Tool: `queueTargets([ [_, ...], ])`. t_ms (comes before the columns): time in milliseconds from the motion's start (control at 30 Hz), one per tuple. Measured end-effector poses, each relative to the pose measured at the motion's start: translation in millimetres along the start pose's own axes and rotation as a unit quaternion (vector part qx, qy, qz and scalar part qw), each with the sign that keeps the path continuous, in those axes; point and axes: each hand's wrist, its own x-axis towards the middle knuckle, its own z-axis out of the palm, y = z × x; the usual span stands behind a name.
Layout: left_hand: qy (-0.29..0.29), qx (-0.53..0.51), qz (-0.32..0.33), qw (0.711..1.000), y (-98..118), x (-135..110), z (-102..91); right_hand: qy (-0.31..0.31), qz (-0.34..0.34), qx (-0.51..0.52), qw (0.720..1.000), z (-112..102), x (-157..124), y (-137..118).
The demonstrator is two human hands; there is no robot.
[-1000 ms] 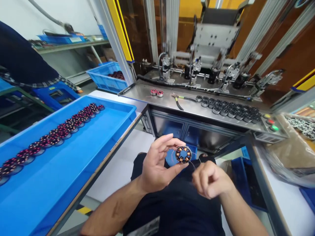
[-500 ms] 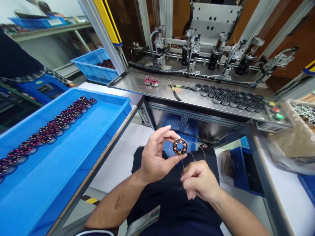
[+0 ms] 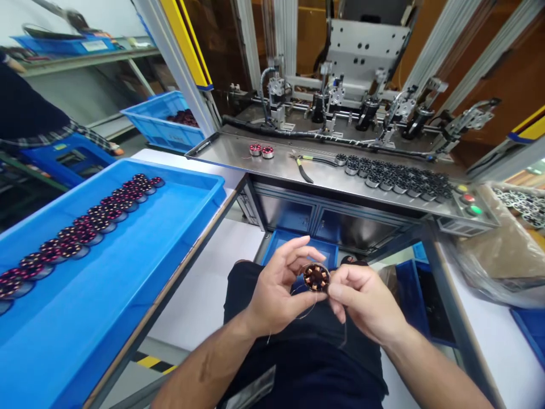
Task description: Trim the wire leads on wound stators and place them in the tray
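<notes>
A small round wound stator point(image 3: 315, 277) with copper coils sits between both hands above my lap. My left hand point(image 3: 276, 295) pinches its left edge with thumb and fingers. My right hand point(image 3: 364, 304) touches its right edge, fingers curled, with a thin loose wire point(image 3: 307, 311) trailing below between the hands. Whether the right hand pinches the wire or the stator rim I cannot tell.
A big blue tray point(image 3: 140, 255) at left carries a row of several wound stators point(image 3: 85, 227). The steel machine shelf point(image 3: 276, 165) ahead holds two wound stators point(image 3: 261, 150), pliers point(image 3: 303, 166) and several bare dark stators point(image 3: 395, 179). A blue bin point(image 3: 166, 128) stands far left; another person's sleeve point(image 3: 25, 119) is beyond.
My right hand rose from below and came up against the stator's right edge. The stator and left hand dropped slightly lower; the wire loop shrank.
</notes>
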Motion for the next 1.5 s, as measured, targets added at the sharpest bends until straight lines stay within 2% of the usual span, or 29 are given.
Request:
queueTargets([
  [133, 0.004, -0.057, -0.021, 0.998, -0.9, 1.1, -3.8, -0.040, 0.028, -0.044, 0.998, -14.0, -6.8, 11.6],
  [233, 0.002, -0.056, -0.004, 0.998, 1.5, 0.8, -8.4, -0.153, 0.098, -0.119, 0.976, -38.4, -10.6, 8.2],
  [300, 0.003, -0.010, 0.017, 1.000, 3.6, -0.2, -9.9, -0.203, 0.097, -0.198, 0.954, -52.5, -11.5, -3.1],
  [333, 0.002, 0.024, 0.030, 0.999, 4.7, -1.0, -10.1, -0.188, 0.066, -0.232, 0.952, -56.2, -11.5, -10.3],
  [400, -0.005, 0.092, 0.057, 0.994, 6.4, -2.8, -9.1, -0.094, -0.034, -0.260, 0.960, -54.7, -11.0, -24.0],
  [467, -0.021, 0.136, 0.071, 0.988, 7.8, -4.5, -6.9, -0.011, -0.119, -0.251, 0.961, -42.6, -9.5, -32.3],
  [500, -0.030, 0.145, 0.070, 0.986, 8.5, -5.2, -5.6, 0.003, -0.142, -0.242, 0.960, -34.5, -8.4, -33.7],
  [600, -0.050, 0.144, 0.052, 0.987, 11.1, -6.7, -1.8, 0.009, -0.155, -0.224, 0.962, -12.9, -5.0, -28.2],
  [667, -0.051, 0.125, 0.031, 0.990, 13.4, -6.7, -0.2, 0.019, -0.166, -0.214, 0.963, -6.2, -4.0, -20.2],
  [900, -0.001, -0.020, -0.080, 0.997, 11.8, -2.7, -0.9, 0.088, -0.233, -0.186, 0.950, -4.9, -9.1, 2.9],
  [1033, 0.005, -0.122, -0.112, 0.986, -0.6, -2.0, 3.3, 0.086, -0.233, -0.184, 0.951, -0.5, -13.6, 9.4],
  [1133, 0.051, -0.099, -0.090, 0.990, -7.1, -2.2, 10.7, 0.089, -0.220, -0.174, 0.956, -0.9, -15.2, 17.6],
  [1233, 0.082, 0.010, -0.043, 0.996, -7.0, -4.2, 15.4, 0.105, -0.194, -0.154, 0.963, -4.8, -15.2, 27.6],
  [1367, 0.068, 0.144, 0.038, 0.987, -1.4, -10.3, 12.8, 0.093, -0.220, -0.116, 0.964, -5.2, -13.5, 30.6],
  [1500, 0.038, 0.215, 0.110, 0.970, 2.9, -13.3, 9.2, 0.032, -0.245, -0.091, 0.965, 3.6, -11.9, 28.9],
])
